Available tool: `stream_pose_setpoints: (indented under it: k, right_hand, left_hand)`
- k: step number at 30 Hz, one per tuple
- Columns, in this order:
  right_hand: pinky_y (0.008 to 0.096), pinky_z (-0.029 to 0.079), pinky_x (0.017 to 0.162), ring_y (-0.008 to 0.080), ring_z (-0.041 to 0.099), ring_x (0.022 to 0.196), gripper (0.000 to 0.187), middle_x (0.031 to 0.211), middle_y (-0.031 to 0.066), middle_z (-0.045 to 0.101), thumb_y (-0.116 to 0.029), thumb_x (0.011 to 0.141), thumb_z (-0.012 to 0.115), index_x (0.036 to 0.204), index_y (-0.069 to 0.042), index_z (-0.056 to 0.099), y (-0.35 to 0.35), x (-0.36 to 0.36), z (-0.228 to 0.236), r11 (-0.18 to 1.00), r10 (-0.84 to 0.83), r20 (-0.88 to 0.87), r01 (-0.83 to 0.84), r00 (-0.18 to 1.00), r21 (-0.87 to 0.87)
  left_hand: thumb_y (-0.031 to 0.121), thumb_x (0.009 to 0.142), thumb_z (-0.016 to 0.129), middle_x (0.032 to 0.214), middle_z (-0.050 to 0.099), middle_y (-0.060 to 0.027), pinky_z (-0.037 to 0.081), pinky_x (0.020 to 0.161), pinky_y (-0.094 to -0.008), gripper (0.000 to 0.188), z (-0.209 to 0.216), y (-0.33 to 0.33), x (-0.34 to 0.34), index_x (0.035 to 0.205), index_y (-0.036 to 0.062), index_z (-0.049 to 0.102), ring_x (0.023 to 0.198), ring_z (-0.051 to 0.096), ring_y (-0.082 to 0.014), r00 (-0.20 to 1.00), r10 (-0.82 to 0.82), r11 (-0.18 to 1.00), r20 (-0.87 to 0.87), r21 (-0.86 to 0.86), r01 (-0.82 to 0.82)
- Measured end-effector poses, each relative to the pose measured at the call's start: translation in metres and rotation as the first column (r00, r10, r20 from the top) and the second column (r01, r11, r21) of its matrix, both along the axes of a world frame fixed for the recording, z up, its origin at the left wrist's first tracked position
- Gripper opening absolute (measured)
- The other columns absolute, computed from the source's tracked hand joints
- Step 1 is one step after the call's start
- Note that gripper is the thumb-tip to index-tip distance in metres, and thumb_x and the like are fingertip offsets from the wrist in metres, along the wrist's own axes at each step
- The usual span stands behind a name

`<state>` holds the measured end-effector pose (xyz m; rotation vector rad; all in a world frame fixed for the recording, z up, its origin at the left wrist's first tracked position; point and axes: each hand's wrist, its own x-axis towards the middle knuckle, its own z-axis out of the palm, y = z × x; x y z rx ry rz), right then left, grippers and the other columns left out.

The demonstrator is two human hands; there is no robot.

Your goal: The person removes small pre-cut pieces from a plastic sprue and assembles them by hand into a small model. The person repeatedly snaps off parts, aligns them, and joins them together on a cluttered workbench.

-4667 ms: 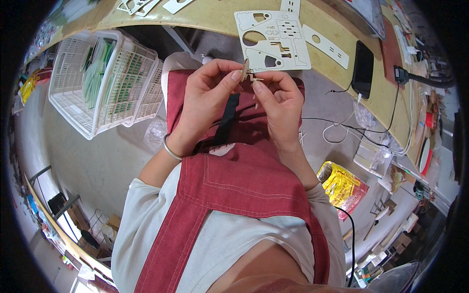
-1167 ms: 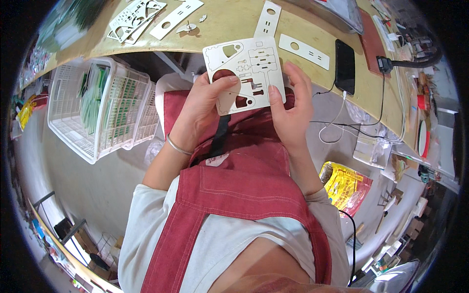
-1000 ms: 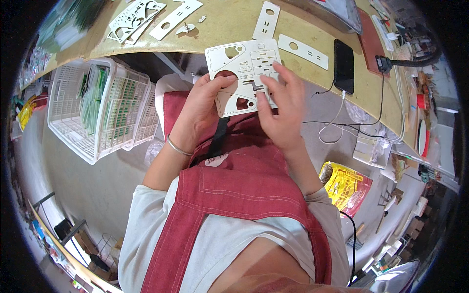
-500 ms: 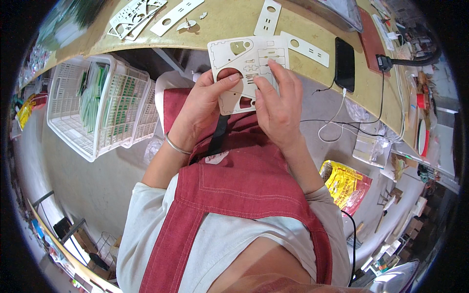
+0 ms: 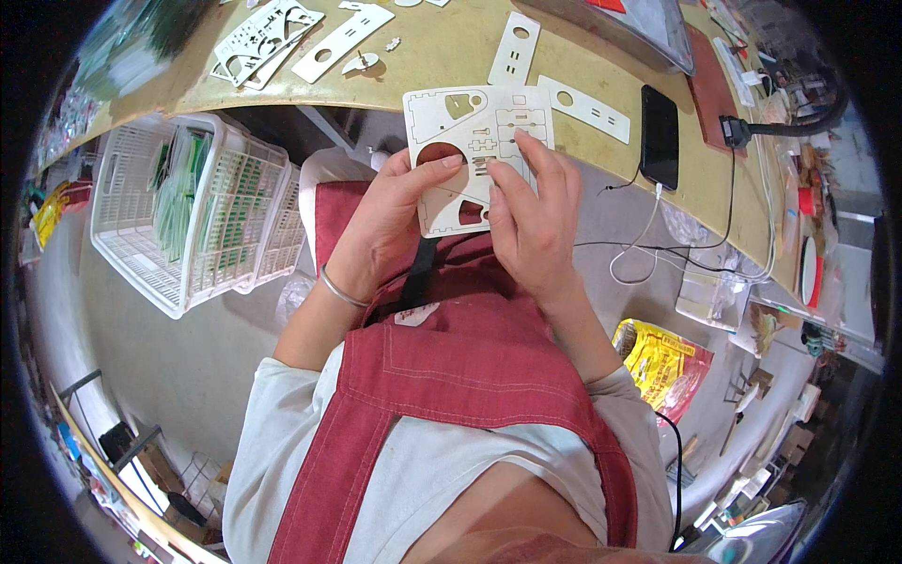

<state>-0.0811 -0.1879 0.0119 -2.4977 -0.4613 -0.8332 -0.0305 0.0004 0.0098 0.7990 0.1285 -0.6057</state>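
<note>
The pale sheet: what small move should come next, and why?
Probably the right hand should gently work at a small piece in the sheet: its fingertips are at the narrow slots, while the left hand holds the opposite side.

The die-cut sheet [image 5: 458,189] is cream, patterned with fine dark outlines. The apron [image 5: 470,376] is maroon with pale stitched lines, the shirt [image 5: 291,423] off-white, the bracelet [image 5: 341,289] silvery. The far worktable [image 5: 451,52] is yellowish tan, the right-hand phone [image 5: 660,136] black, the left-hand basket [image 5: 195,226] white.
</note>
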Motion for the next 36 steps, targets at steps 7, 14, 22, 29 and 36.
stream_pose_setpoints:
  k: [7, 14, 22, 29, 36]
  right_hand:
    - [0.0485, 0.042, 0.105, 0.0373, 0.056, 0.124, 0.036, 0.143, 0.0186, 0.059, -0.008, 0.085, 0.073, 0.12, -0.007, 0.072, 0.004, -0.002, -0.001, 1.0, -0.009, -0.021, 0.009, 1.0, 0.009]
    - [0.0515, 0.041, 0.107, 0.0366, 0.055, 0.126, 0.041, 0.142, 0.0172, 0.059, -0.006, 0.081, 0.073, 0.122, -0.009, 0.072, 0.005, -0.007, 0.0, 1.0, 0.015, -0.038, -0.015, 0.999, -0.011]
    - [0.061, 0.034, 0.117, 0.0366, 0.053, 0.132, 0.049, 0.14, 0.0167, 0.058, -0.007, 0.08, 0.073, 0.13, -0.011, 0.069, 0.006, -0.01, -0.003, 0.997, 0.041, -0.069, -0.046, 0.997, -0.068]
    - [0.0609, 0.033, 0.118, 0.0372, 0.052, 0.134, 0.051, 0.141, 0.0166, 0.057, -0.007, 0.081, 0.073, 0.132, -0.011, 0.068, 0.008, -0.011, -0.001, 0.997, 0.041, -0.082, -0.046, 0.996, -0.054]
    - [0.0607, 0.033, 0.118, 0.0371, 0.052, 0.135, 0.05, 0.141, 0.0164, 0.057, -0.008, 0.082, 0.072, 0.132, -0.011, 0.068, 0.008, -0.011, -0.002, 0.997, 0.038, -0.08, -0.043, 0.996, -0.067]
  left_hand:
    - [0.008, 0.097, 0.07, 0.116, 0.076, -0.0092, 0.06, 0.087, -0.0312, 0.03, -0.001, 0.0, 0.001, 0.125, -0.001, 0.07, 0.1, 0.074, -0.0179, 1.0, -0.01, 1.0, -0.002, 0.016, 0.01]
    - [0.005, 0.097, 0.068, 0.118, 0.074, -0.0111, 0.062, 0.088, -0.0352, 0.032, -0.012, 0.003, 0.003, 0.128, -0.0009, 0.066, 0.1, 0.073, -0.0202, 0.997, -0.002, 0.996, 0.071, 0.093, -0.005]
    - [0.008, 0.099, 0.068, 0.119, 0.073, -0.0133, 0.066, 0.08, -0.0443, 0.032, -0.02, 0.005, 0.004, 0.13, -0.0007, 0.064, 0.101, 0.073, -0.0249, 0.992, -0.004, 0.994, 0.124, 0.108, -0.01]
    - [0.008, 0.099, 0.067, 0.118, 0.073, -0.0138, 0.067, 0.079, -0.0454, 0.031, -0.021, 0.005, 0.004, 0.129, -0.0009, 0.065, 0.1, 0.074, -0.0258, 0.989, 0.009, 0.994, 0.15, 0.11, -0.026]
    - [0.007, 0.099, 0.067, 0.118, 0.074, -0.0124, 0.066, 0.081, -0.0414, 0.03, -0.021, 0.005, 0.004, 0.128, -0.0003, 0.066, 0.1, 0.074, -0.0234, 0.99, 0.015, 0.993, 0.143, 0.115, -0.031]
